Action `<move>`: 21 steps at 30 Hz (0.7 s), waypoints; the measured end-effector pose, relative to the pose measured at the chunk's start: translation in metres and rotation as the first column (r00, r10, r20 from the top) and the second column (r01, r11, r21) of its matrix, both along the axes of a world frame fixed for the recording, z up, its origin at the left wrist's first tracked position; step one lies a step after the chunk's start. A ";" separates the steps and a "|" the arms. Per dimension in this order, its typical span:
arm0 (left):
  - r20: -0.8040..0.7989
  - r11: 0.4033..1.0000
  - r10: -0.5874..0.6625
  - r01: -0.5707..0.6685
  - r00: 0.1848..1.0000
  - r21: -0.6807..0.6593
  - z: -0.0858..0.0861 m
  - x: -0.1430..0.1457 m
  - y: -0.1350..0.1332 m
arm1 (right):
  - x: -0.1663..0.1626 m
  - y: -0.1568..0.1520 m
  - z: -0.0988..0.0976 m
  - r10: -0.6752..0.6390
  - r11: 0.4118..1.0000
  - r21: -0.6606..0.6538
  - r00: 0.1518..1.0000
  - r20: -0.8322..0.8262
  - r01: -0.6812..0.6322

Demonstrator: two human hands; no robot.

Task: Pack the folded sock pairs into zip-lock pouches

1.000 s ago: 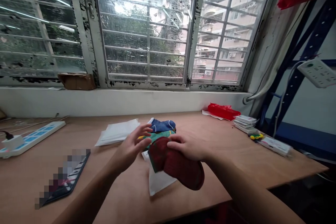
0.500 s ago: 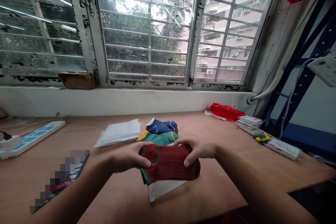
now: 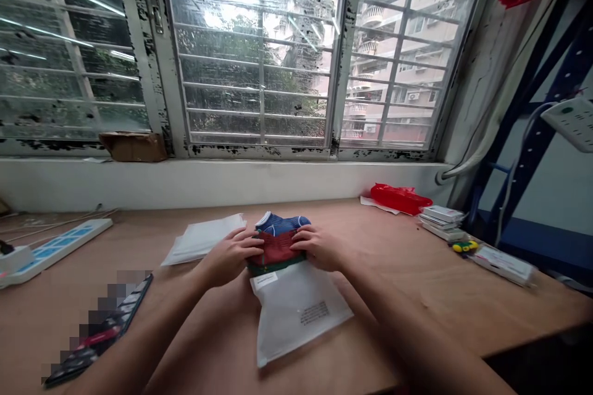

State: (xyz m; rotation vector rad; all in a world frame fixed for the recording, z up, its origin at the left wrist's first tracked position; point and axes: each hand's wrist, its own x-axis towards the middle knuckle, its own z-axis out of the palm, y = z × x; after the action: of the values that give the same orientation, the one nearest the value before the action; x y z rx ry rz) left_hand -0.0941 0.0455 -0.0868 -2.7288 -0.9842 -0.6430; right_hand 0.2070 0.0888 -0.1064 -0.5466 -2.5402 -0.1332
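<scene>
Nearest, by the front edge of the bench (image 3: 417,296), a flat white bag (image 3: 296,311) with a small label at its far end. Just past that, in the middle of the bench, the red sock (image 3: 277,249), touching the bag's far end.

Left hand (image 3: 229,257) pinching the sock's left end, right hand (image 3: 319,248) pinching the right end, thumbs in front and fingers on top. Best to hold both ends level and pull gently apart, then press down softly, for a smooth, flat sock. Better not to shove the bag or drag anything underneath.

Long side of the red sock running left to right, the same way as the front edge. Toe to the left or to the right? Cannot tell, with both ends hidden under fingers. A strip of green along the near side, maybe trim, maybe another sock below.

Just behind, a blue sock (image 3: 282,223), also lying sideways. Off to the left, a pile of white bags (image 3: 204,237). Farther back, toward the far right corner, a red bag (image 3: 401,197).
</scene>
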 end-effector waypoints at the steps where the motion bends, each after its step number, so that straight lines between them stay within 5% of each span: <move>1: -0.007 0.999 0.023 -0.022 1.000 0.027 -0.003 0.000 -0.006 | 0.003 -0.002 -0.004 0.004 0.999 -0.040 1.000 -0.030 -0.006; 5: 0.040 0.996 -0.008 0.005 0.999 0.085 -0.005 0.023 -0.046 | 0.018 -0.008 -0.012 -0.088 0.986 -0.159 0.944 -0.319 0.039; 8: -0.062 0.983 -0.165 0.159 0.984 -0.089 -0.014 0.061 -0.081 | 0.028 -0.004 -0.017 -0.228 0.968 -0.209 0.849 -0.477 0.142; 11: -0.103 0.972 -0.122 0.098 0.987 -0.213 -0.037 0.095 -0.104 | 0.036 0.004 -0.027 -0.291 0.951 -0.242 0.833 -0.471 0.195; 15: -0.180 0.977 -0.082 0.044 0.980 -0.207 -0.064 0.108 -0.113 | 0.043 0.011 -0.036 -0.356 0.921 -0.317 0.823 -0.442 0.228; 21: 0.014 0.943 0.019 -0.013 1.000 -0.333 -0.068 0.101 -0.119 | 0.047 0.018 -0.041 -0.425 0.881 -0.402 0.787 -0.447 0.247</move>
State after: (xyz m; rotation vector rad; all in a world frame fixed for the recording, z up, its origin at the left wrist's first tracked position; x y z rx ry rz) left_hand 0.0064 -0.0732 -0.1549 -3.0034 -1.2180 -0.5399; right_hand 0.2540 0.1064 -0.1473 -1.0215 -1.9065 0.2823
